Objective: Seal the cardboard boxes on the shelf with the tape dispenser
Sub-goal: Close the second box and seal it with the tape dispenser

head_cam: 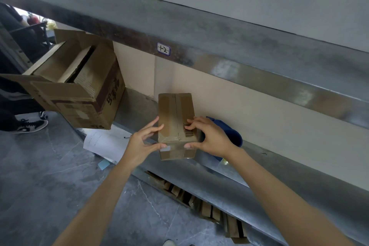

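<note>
Two hands grip the small cardboard box at frame centre, on the shelf edge: the left hand pinches its left corner and the right hand clasps the barcoded side. The blue tape dispenser lies just behind the right hand.

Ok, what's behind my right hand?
A blue thing on the shelf, right of the box. The right hand covers its near part, so what it is cannot be told.

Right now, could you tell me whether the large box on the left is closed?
No, the large box has its flaps open, showing its inside.
</note>
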A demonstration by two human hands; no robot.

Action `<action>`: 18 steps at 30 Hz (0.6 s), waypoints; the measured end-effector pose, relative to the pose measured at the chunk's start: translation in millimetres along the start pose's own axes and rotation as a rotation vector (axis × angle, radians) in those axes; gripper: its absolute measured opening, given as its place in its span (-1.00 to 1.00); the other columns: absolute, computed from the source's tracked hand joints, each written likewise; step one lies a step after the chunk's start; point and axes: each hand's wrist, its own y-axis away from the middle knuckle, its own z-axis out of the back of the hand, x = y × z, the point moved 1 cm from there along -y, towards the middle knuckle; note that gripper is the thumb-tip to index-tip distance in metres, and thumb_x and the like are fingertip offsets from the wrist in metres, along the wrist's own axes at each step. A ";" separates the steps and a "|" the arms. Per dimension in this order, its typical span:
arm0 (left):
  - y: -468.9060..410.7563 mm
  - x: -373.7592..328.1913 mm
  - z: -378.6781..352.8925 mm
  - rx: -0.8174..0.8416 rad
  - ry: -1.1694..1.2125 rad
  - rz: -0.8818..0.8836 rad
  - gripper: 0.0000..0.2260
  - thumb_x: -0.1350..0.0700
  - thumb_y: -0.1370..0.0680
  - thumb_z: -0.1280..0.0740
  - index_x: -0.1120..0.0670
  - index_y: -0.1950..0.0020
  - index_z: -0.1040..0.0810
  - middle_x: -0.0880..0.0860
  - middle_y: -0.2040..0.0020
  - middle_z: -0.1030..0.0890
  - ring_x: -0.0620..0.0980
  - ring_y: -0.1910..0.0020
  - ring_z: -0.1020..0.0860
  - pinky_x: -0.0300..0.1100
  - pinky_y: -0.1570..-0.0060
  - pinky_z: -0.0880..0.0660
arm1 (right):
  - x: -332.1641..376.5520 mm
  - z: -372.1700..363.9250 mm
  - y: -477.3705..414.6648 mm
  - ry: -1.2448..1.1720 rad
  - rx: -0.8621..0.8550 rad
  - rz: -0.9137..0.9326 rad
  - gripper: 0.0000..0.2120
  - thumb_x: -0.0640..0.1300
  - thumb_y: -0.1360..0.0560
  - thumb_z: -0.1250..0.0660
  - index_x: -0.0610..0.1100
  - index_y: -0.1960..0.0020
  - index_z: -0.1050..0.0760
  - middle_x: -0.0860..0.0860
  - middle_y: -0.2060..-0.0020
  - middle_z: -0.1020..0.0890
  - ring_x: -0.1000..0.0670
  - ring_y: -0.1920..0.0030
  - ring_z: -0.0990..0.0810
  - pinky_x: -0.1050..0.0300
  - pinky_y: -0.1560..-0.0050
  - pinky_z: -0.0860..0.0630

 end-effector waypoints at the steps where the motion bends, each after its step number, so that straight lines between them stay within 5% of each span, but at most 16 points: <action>1: 0.8 0.5 -1.2 -0.005 0.004 0.002 -0.47 0.11 -0.33 -0.56 -0.06 -0.29 -0.57 -0.39 -0.43 -0.35 -0.28 -0.41 -0.38 -0.34 -0.39 -0.33 | 3.0 -1.9 0.0 0.020 -0.020 -0.004 -0.38 0.26 -0.33 -0.51 0.00 -0.30 -0.51 0.13 -0.38 -0.44 0.08 -0.42 -0.31 -0.04 -0.28 -0.41; 4: 1.4 0.5 -2.6 -0.022 0.012 0.004 -0.47 0.11 -0.33 -0.56 -0.05 -0.29 -0.58 -0.41 -0.41 -0.35 -0.28 -0.40 -0.40 -0.28 -0.40 -0.35 | 11.5 -10.3 -0.8 0.130 -0.151 0.013 -0.42 0.26 -0.34 -0.51 -0.06 -0.20 -0.52 0.09 -0.28 -0.50 0.04 -0.29 -0.40 0.11 0.02 -0.43; 7: 2.3 0.0 -2.2 -0.030 0.017 0.026 -0.46 0.10 -0.31 -0.58 -0.08 -0.28 -0.58 -0.39 -0.43 -0.36 -0.23 -0.39 -0.43 -0.16 -0.37 -0.43 | 14.2 -14.7 -0.5 0.173 -0.195 0.019 -0.45 0.25 -0.38 -0.49 -0.06 -0.20 -0.51 0.08 -0.26 -0.50 0.04 -0.26 -0.41 0.11 0.09 -0.43; 10: 4.5 -0.1 -7.4 -0.034 0.055 0.050 -0.43 0.12 -0.28 -0.62 -0.08 -0.26 -0.58 -0.30 -0.48 -0.35 -0.10 -0.43 -0.41 -0.04 -0.20 -0.58 | 12.9 -8.2 1.1 0.135 -0.122 0.020 -0.40 0.26 -0.37 -0.49 -0.04 -0.26 -0.49 0.10 -0.34 -0.46 0.03 -0.34 -0.37 0.06 -0.02 -0.47; 14: 4.4 -0.7 -0.9 -0.024 0.005 0.034 -0.46 0.16 -0.31 -0.60 -0.09 -0.25 -0.57 -0.28 -0.46 -0.37 -0.09 -0.37 -0.44 -0.21 -0.12 -0.59 | 3.2 6.4 6.7 0.094 0.102 0.068 -0.29 0.16 -0.36 -0.53 0.09 -0.45 -0.38 0.16 -0.51 -0.29 0.07 -0.52 -0.16 -0.06 -0.42 -0.30; 18: 8.2 2.9 20.5 -0.066 -0.040 0.044 -0.48 0.14 -0.36 -0.57 -0.09 -0.28 -0.57 -0.12 -0.32 -0.50 -0.11 -0.27 -0.52 -0.29 -0.15 -0.55 | 5.2 5.1 1.9 0.150 0.115 0.206 -0.36 0.01 -0.40 -0.53 0.12 -0.44 -0.41 0.11 -0.47 -0.38 0.00 -0.53 -0.19 0.03 -0.48 -0.17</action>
